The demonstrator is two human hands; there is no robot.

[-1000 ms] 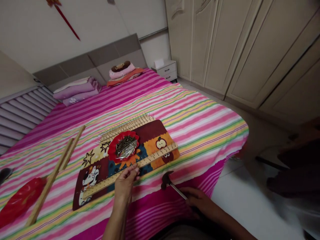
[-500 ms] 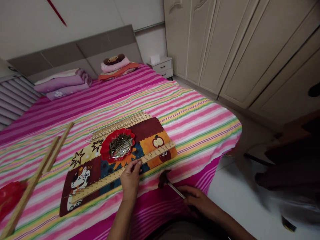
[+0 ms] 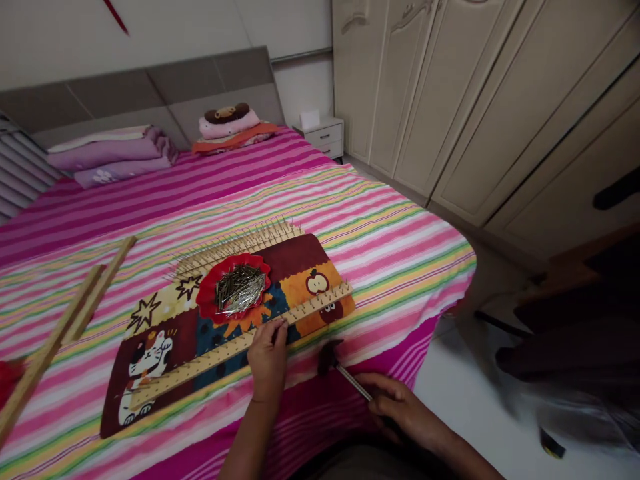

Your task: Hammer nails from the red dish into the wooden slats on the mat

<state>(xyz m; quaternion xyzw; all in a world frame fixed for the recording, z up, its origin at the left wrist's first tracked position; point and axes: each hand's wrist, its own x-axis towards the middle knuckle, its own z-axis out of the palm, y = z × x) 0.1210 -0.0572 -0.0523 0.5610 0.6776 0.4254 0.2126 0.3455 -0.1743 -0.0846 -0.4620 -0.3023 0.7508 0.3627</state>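
My left hand (image 3: 269, 353) pinches a nail, mostly hidden by the fingertips, at the middle of a long wooden strip (image 3: 210, 360). Rows of nails stand up along this strip, which lies across a patterned mat (image 3: 295, 250) with cat and apple pictures. In my right hand (image 3: 393, 400) is a hammer (image 3: 350, 380) gripped by its handle, its dark head low over the near edge of the bed, to the right of my left hand. A red scalloped dish (image 3: 204, 300) full of loose nails (image 3: 241, 288) sits on the mat behind the strip.
Behind the dish lie more wooden strips (image 3: 240, 247) bristling with nails. Bare wooden bars (image 3: 100, 290) rest on the striped bed cover (image 3: 390, 247) at left, beside a red object at the frame edge. Folded bedding (image 3: 115, 157), a nightstand (image 3: 323, 137) and wardrobes (image 3: 430, 87) stand beyond.
My view has turned slightly, so the bars and mat sit further left. My left hand has shifted a little to the right along the strip, still pinching. The hammer stays low.
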